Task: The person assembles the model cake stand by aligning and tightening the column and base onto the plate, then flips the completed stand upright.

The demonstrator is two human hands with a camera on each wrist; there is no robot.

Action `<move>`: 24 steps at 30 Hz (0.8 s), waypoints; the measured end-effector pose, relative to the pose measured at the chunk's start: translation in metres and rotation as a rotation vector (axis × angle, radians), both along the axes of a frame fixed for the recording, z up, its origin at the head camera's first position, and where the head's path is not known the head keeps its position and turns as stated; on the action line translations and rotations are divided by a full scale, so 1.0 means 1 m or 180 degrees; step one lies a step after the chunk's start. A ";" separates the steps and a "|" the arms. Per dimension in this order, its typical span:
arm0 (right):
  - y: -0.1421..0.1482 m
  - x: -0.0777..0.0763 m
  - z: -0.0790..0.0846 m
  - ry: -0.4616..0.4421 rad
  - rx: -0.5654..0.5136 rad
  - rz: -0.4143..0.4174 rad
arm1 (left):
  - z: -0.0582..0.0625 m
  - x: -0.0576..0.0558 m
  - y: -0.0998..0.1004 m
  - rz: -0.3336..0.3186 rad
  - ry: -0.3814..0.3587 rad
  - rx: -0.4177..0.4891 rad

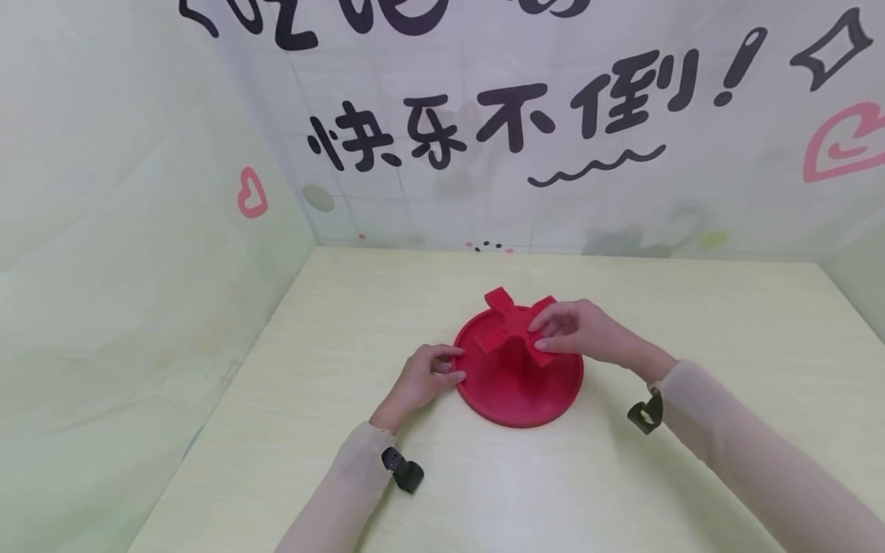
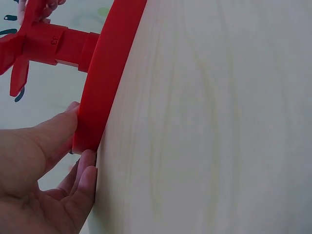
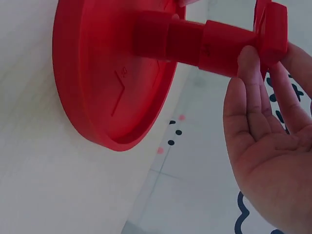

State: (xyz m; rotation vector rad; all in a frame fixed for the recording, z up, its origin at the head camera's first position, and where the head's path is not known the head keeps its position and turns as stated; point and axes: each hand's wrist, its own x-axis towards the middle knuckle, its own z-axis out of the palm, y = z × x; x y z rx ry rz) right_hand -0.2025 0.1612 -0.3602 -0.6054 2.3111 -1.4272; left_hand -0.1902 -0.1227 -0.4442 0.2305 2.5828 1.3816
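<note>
A round red tray-like base (image 1: 487,399) lies flat on the table, its raised rim facing up. From its middle rises a stepped red post (image 3: 195,44), topped by a red cross-shaped piece (image 1: 515,319) with flat arms. My left hand (image 1: 423,376) holds the base's left edge, thumb on the rim (image 2: 108,78) and fingertips low beside the tabletop. At the upper right, my right hand (image 1: 588,330) pinches one arm of the cross between thumb and fingers. Some of its fingers touch the post's upper part in the right wrist view.
The pale wood-grain table (image 1: 311,430) spreads around the base on all sides. Behind it hangs a printed cloth backdrop (image 1: 429,207) with large black characters, and another pale cloth (image 1: 124,230) runs along the left. Each wrist wears a small black device (image 1: 402,470).
</note>
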 end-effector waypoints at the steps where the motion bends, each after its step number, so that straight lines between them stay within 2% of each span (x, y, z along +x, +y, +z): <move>1: -0.002 0.003 -0.001 0.0027 0.0003 -0.0091 | 0.000 0.000 0.000 -0.0010 0.0004 0.0003; 7: -0.015 0.022 -0.007 0.0239 0.0050 -0.0677 | 0.002 0.001 0.000 -0.0029 0.0021 0.0048; 12: -0.029 0.034 -0.009 0.0353 0.0007 -0.0985 | 0.002 0.002 -0.001 -0.0010 0.0030 0.0058; 15: -0.033 0.040 -0.009 0.0323 -0.0038 -0.1048 | 0.001 0.001 -0.001 -0.0019 0.0049 0.0049; 19: -0.033 0.044 -0.005 0.0228 -0.0078 -0.0968 | 0.002 0.002 0.000 -0.0011 0.0047 0.0032; 24: -0.024 0.043 0.009 0.0180 0.0055 -0.0863 | 0.002 0.002 0.001 0.0000 0.0046 0.0021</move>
